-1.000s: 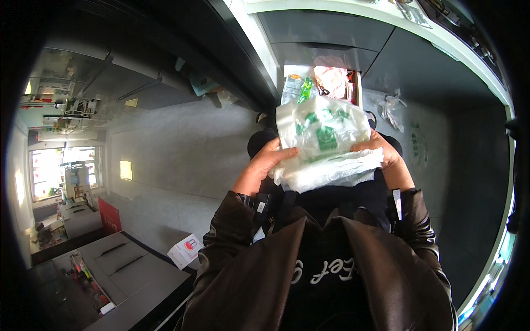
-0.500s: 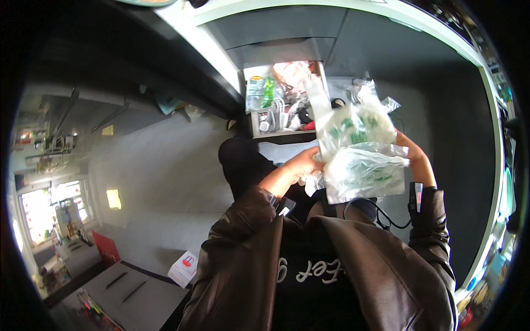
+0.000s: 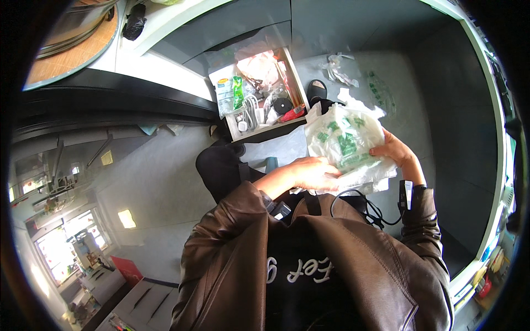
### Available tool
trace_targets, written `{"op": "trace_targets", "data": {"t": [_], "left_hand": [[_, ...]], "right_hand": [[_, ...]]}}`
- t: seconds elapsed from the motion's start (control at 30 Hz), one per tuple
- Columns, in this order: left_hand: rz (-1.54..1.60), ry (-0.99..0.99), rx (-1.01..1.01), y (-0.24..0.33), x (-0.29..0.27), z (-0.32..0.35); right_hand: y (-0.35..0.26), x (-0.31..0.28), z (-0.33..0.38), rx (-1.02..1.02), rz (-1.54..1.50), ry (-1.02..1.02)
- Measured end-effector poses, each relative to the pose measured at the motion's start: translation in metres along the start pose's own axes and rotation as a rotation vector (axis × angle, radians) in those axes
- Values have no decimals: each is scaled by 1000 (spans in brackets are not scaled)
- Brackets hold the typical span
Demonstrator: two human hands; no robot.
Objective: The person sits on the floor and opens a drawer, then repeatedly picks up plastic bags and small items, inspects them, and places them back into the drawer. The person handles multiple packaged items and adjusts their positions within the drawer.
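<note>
Over my lap I have white translucent plastic bags (image 3: 346,137) with green print, lying one over another. My left hand (image 3: 313,173) is closed on their lower left edge, its fingers across the plastic. At the right edge, my right hand (image 3: 395,150) grips the bags, thumb on top and the other fingers partly hidden beneath. Just beyond, to the left, an open drawer (image 3: 264,134) holds a coiled white cable (image 3: 251,113), a green packet (image 3: 237,92), a black round disc (image 3: 282,105), a red item (image 3: 292,114) and pinkish plastic bags (image 3: 259,69).
Crumpled clear plastic (image 3: 338,69) lies on the grey floor (image 3: 160,182) past my foot in a black slipper (image 3: 317,88). A printed plastic bag (image 3: 381,91) is spread nearby. Dark cabinet fronts (image 3: 359,27) stand ahead. A black cable (image 3: 375,212) hangs by my lap.
My head view has shifted, showing more of the drawer and the counter at upper left. The bags now lie flatter and closer together, and my right hand has come over their edge.
</note>
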State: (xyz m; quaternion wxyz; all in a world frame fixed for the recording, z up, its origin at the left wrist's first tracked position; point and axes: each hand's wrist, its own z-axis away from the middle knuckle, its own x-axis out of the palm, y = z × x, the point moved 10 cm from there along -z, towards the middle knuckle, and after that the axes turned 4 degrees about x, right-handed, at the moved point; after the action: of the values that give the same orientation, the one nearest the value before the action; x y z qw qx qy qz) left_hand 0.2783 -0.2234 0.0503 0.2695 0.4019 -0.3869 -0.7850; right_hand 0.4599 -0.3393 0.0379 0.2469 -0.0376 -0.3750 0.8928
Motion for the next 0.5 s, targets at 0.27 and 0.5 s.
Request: {"op": "trace_targets", "data": {"t": [0.27,0.5], "left_hand": [[32,13,-297,-12,2,-36],[-78,33,-294,-7,10,-50]], "right_hand": [[-19,4,19,-20,-126,32],[-47,75,9,-137,339,37]]}}
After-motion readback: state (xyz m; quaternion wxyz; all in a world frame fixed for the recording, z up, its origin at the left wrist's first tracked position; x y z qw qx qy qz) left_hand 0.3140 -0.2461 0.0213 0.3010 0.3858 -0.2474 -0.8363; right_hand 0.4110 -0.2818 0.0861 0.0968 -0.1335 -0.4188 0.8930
